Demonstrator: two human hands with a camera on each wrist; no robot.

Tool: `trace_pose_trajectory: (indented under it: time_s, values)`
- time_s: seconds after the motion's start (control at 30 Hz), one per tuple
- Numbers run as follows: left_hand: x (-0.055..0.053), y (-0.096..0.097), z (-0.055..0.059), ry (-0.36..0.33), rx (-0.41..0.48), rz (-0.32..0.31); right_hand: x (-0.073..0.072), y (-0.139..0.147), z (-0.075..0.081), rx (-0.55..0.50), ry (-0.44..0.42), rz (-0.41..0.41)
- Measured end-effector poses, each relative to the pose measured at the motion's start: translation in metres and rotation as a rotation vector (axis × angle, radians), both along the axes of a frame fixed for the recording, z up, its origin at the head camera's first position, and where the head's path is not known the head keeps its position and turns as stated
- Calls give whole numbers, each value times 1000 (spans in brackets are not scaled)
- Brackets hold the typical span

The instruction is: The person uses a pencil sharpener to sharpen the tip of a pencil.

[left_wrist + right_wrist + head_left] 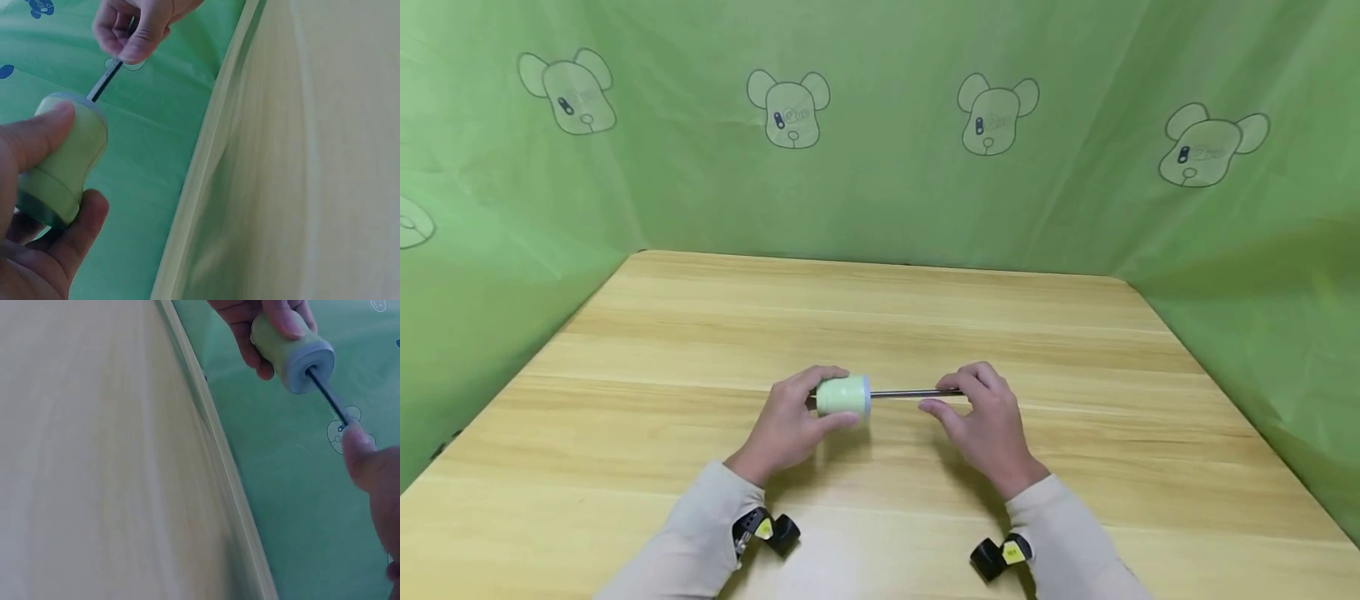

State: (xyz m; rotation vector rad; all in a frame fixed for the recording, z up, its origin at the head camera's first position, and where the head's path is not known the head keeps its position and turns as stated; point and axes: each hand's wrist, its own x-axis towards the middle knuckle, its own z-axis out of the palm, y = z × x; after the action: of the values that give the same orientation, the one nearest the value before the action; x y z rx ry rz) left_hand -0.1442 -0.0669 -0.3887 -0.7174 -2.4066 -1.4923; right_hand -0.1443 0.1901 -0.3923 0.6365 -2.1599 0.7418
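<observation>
My left hand (790, 423) grips a pale green, rounded pencil sharpener (841, 396) above the table, its thumb along the near side and fingers around the far side. A hole in the sharpener's bluish end shows in the right wrist view, with a thin dark pencil (329, 398) in it. The pencil's tip is hidden inside. To the right, my right hand (988, 423) pinches the pencil's other end between thumb and fingers. In the left wrist view the sharpener (65, 156) has a darker green base near the palm.
Both hands are over a light wood-grain table (880, 317). A green curtain (895, 200) with bear-head outlines hangs behind and at both sides. Each wrist wears a strap with a small black camera (987, 560) on it.
</observation>
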Motion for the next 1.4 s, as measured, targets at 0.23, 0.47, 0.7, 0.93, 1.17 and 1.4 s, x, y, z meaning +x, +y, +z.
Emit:
trace_pose_trajectory:
  time_s: [0.23,0.47,0.7,0.93,1.17,1.4]
  values:
    - [0,-1,0,-47,47,-22,-1,3,2,5,170,63]
    - [-2,0,0,-39,52,-52,-2,6,4,39,154,81]
    - [-3,1,-1,10,-16,-53,5,6,14,76,-231,11]
    - [-1,6,-2,39,-96,-70,10,7,31,19,-771,-26]
    - [0,3,-1,44,-64,-2,7,0,16,100,-374,-118]
    - [0,1,4,-95,7,-4,0,0,6,25,96,-5]
